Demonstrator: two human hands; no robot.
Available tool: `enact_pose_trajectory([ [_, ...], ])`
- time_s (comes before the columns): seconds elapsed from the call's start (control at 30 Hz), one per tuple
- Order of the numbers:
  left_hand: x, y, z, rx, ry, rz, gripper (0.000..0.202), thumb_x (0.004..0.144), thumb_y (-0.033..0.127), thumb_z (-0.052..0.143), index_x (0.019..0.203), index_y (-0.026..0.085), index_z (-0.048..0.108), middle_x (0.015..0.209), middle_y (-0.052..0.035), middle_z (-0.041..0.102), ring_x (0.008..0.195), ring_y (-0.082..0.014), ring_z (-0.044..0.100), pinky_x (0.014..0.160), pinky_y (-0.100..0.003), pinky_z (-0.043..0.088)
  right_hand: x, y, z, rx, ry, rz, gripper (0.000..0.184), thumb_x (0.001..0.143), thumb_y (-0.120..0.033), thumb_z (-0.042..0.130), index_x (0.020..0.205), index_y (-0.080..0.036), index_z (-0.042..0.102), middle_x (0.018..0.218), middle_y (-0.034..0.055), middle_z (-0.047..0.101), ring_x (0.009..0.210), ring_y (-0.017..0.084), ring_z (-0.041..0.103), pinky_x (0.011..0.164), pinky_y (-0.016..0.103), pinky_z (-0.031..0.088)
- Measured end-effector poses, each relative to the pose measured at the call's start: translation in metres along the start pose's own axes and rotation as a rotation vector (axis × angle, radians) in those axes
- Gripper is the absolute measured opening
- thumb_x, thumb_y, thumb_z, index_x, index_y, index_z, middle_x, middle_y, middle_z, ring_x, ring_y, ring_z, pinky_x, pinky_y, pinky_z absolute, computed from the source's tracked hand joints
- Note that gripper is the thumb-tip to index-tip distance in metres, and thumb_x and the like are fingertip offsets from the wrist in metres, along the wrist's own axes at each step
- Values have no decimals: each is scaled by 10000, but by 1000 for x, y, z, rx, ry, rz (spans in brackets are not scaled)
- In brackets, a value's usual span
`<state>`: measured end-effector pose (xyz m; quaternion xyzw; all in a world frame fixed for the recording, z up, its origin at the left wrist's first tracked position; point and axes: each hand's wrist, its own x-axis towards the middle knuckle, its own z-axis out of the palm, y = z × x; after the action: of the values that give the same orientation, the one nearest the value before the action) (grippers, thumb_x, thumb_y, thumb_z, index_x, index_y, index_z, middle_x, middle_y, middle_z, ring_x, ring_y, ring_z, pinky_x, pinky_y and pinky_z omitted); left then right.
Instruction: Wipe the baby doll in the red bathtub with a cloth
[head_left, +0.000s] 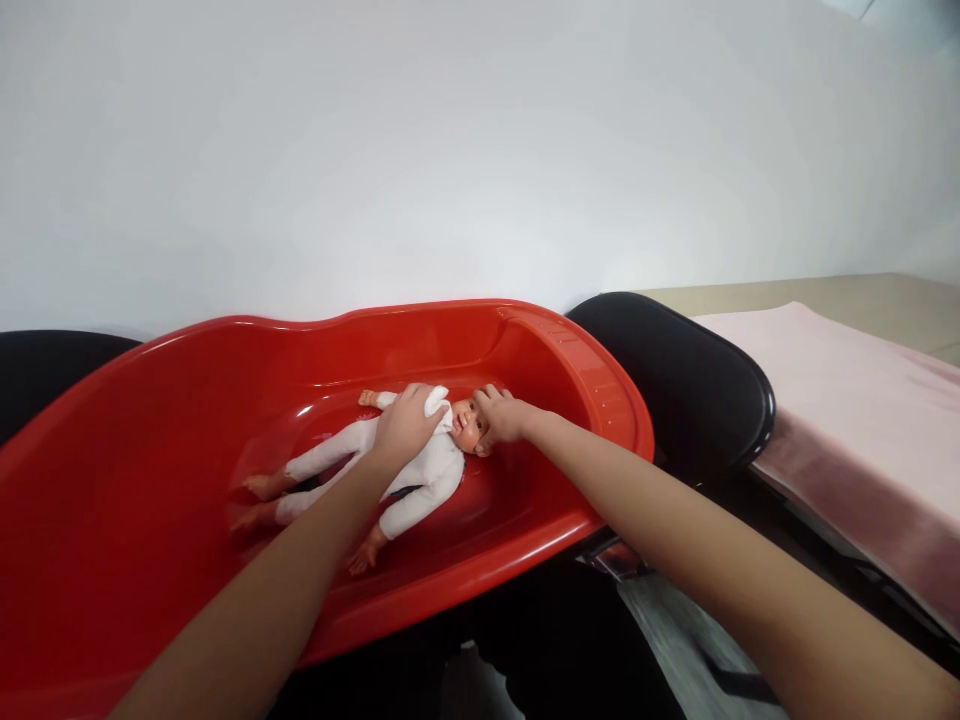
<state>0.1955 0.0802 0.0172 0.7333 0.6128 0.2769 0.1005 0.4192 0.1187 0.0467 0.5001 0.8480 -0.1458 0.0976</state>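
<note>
A baby doll [429, 466] with a white cloth body lies on its back in a red baby bathtub [150, 440], its head to the right and its feet to the left. My left hand [409, 422] is over the doll's chest, its fingers closed on a small white cloth [437, 402] beside the chin. At the top of the doll's head [466, 428], my right hand [501, 412] has its fingers curled against the forehead. Its palm side is hidden.
Black seats [675, 380] stand at both ends of the tub. Pink cloth [847, 390] covers a surface at the far right. A pale wall [450, 150] rises behind the tub, and my dark-clothed legs [570, 640] are close to its near rim.
</note>
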Motion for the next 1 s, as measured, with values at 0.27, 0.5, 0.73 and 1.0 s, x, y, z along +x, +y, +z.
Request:
enact_pose_trajectory([
  [0.27, 1, 14, 0, -208, 73, 81, 492, 1018, 477, 612, 1474, 293, 585, 1421, -63, 638, 1302, -277, 615, 1168, -429, 462, -1, 1, 0, 18, -14, 26, 966, 591, -502, 968, 1363, -207, 467, 1452, 161, 454, 1318, 449, 482, 1055, 507, 505],
  [0.5, -7, 23, 4, -187, -145, 191, 447, 977, 471, 641, 1405, 345, 653, 1271, -42, 616, 1166, -261, 629, 1075, -406, 504, -3, 1, -2, 37, -6, 18, 984, 607, -480, 968, 1405, -207, 460, 1439, 158, 462, 1328, 451, 483, 1066, 514, 495],
  [0.73, -8, 32, -2, -10, -291, 240, 376, 969, 475, 625, 1327, 391, 707, 1121, -64, 597, 1038, -296, 628, 950, -430, 496, -4, -1, -3, 45, -1, 8, 888, 600, -413, 966, 1322, -210, 491, 1397, 140, 480, 1313, 411, 496, 1063, 472, 491],
  [1.0, -10, 34, -17, 59, -308, 393, 297, 980, 428, 600, 1223, 378, 762, 1060, -75, 619, 971, -288, 607, 910, -412, 492, -8, -5, -9, 27, -16, -10, 797, 640, -458, 960, 1247, -208, 508, 1382, 136, 488, 1271, 371, 531, 1114, 451, 441],
])
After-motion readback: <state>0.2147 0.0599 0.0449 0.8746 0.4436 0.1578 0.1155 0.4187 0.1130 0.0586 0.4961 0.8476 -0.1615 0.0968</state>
